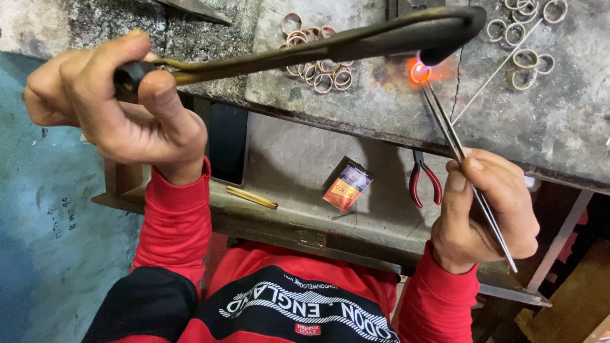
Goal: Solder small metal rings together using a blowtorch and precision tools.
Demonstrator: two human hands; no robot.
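My left hand (111, 95) grips the black knob end of a long dark blowtorch (330, 44) that reaches right across the bench. Its curved nozzle points down at a small ring (419, 72) glowing orange on the grey bench top (381, 101). My right hand (486, 209) pinches long steel tweezers (454, 136), whose tips hold or touch the glowing ring. Both sleeves are red.
A heap of metal rings (321, 70) lies left of the flame, and more rings (527, 60) sit at the far right beside a thin wire rod (492, 70). On the lower shelf lie red-handled pliers (424, 181), a small orange packet (347, 185) and a brass stick (251, 197).
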